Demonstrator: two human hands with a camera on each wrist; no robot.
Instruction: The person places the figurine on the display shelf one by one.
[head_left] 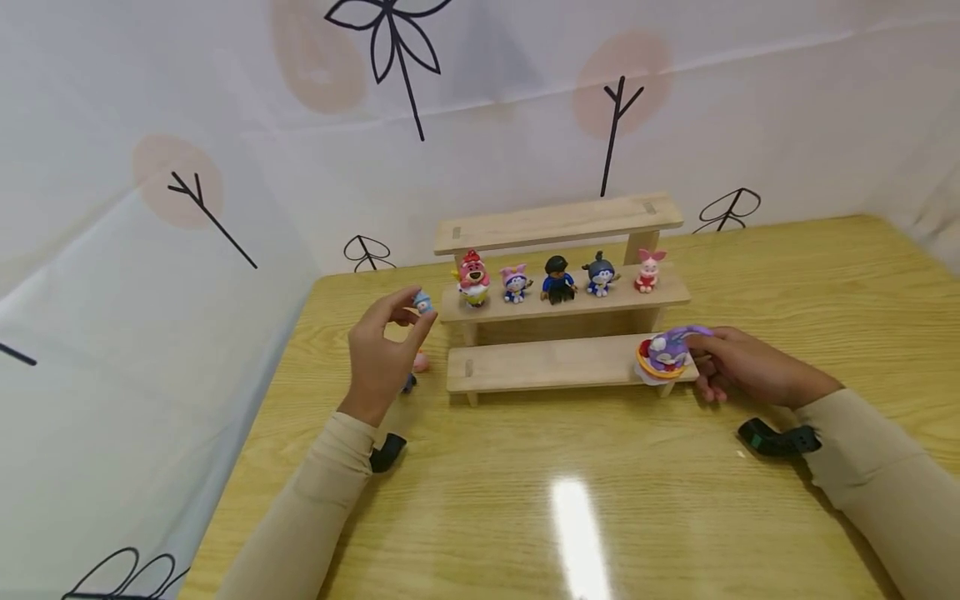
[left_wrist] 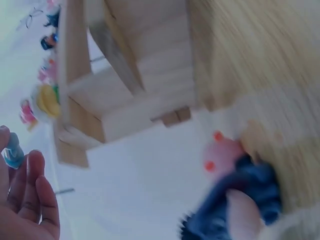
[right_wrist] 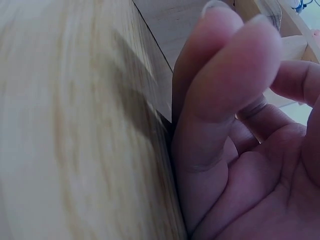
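A tiny figurine in a light-blue hat (head_left: 423, 302) is held up just left of the tiered, pale wooden shelf (head_left: 540, 364), pinched between the thumb and forefinger of the left hand (head_left: 384, 354). At the shelf's lowest step, right end, the right hand (head_left: 738, 367) grips a purple figurine in an orange-rimmed round base (head_left: 666, 357), its lower fingers curled; whether the base touches the step cannot be told. On the shelf's middle step, left to right, sit a red bear figurine (head_left: 473, 279), a pink-eared figurine (head_left: 515, 284), a black-capped figure in blue (head_left: 558, 282), a dark-haired figurine (head_left: 600, 275) and a pink long-eared figurine (head_left: 647, 272). Left of the shelf, pink and dark-blue toys (left_wrist: 245, 185) lie on the wood-grain table (head_left: 487, 483). Behind the shelf hangs a white patterned cloth (head_left: 510, 158).
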